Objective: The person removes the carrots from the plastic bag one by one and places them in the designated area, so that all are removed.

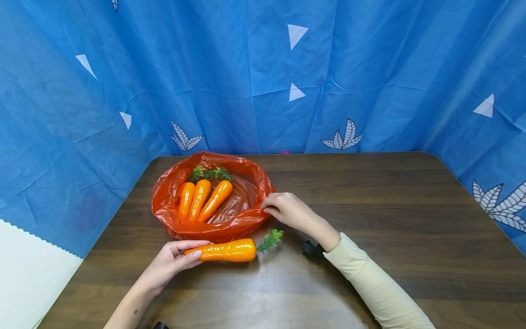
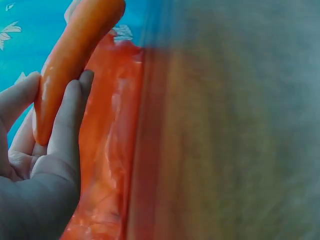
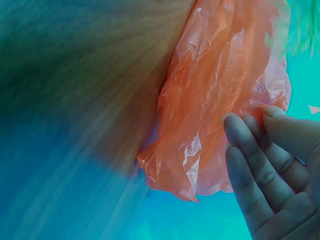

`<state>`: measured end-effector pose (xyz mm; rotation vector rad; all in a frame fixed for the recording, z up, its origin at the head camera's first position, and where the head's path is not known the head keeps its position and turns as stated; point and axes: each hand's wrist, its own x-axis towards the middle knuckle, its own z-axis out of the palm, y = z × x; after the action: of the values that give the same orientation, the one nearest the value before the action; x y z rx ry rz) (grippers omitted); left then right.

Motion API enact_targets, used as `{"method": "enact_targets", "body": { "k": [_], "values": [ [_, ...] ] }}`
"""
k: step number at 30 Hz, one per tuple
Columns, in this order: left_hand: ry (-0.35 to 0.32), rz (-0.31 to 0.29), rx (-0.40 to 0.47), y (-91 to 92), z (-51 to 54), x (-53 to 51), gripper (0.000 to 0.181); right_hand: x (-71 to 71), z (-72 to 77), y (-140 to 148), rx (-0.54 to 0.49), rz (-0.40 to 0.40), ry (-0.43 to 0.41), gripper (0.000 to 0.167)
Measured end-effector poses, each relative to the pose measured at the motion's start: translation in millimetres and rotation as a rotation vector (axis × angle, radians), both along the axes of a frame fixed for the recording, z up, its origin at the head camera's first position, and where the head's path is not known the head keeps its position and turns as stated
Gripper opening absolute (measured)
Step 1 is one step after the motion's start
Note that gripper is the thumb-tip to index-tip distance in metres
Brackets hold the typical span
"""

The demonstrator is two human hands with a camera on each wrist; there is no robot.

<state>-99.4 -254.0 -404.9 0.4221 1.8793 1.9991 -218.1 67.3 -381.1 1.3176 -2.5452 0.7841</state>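
Three carrots (image 1: 200, 198) are contained in the red bag (image 1: 222, 233), left of the frame's centre; a fourth carrot (image 1: 232, 250) is held outside, just below it, pinched by the left hand's (image 1: 176, 257) fingers. The bag's edge is pinched by the right hand's (image 1: 291, 211) fingers.

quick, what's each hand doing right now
Left hand: holding a carrot by its narrow end, outside the bag.
Right hand: pinching the rim of the red plastic bag.
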Motion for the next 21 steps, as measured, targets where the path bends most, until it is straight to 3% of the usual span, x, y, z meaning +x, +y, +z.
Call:
{"method": "enact_targets", "body": {
  "k": [10, 21],
  "values": [
    [0.011, -0.048, -0.059, -3.9, -13.4, -3.9, 0.031, 0.0, 0.0, 0.4, -0.002, 0.002, -0.011, 0.009],
    [0.039, -0.038, -0.194, -6.8, -14.9, -10.1, 0.036, -0.7, -0.1, 0.6, -0.010, 0.008, -0.014, 0.009]
  ]
}}
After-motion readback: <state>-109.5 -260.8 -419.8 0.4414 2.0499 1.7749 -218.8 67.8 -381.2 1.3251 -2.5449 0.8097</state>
